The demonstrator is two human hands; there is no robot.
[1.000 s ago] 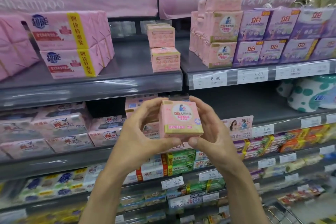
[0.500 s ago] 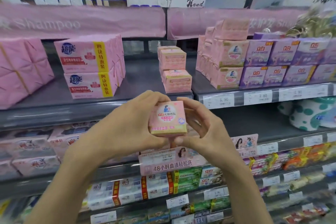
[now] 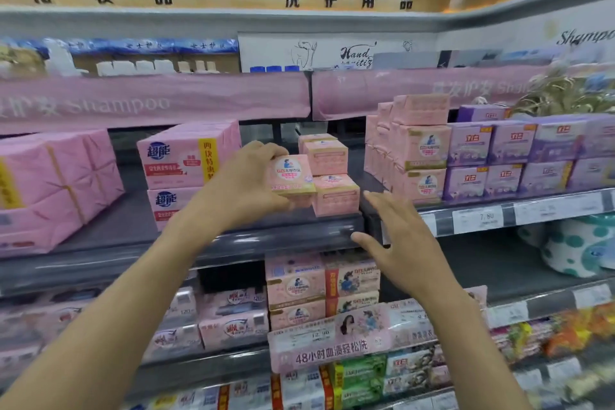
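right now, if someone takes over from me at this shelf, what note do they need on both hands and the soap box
Left hand grips the pink soap box at the level of the upper shelf, just left of the stack of two matching boxes.
Right hand is open and holds nothing, in front of the shelf edge.
Done: box raised to the shelf; whether it rests on it cannot be told.
Left: probably set it beside the stack and let go.

The grey shelf (image 3: 109, 226) bears pink wrapped packs (image 3: 56, 183) and stacked soap boxes (image 3: 334, 196).
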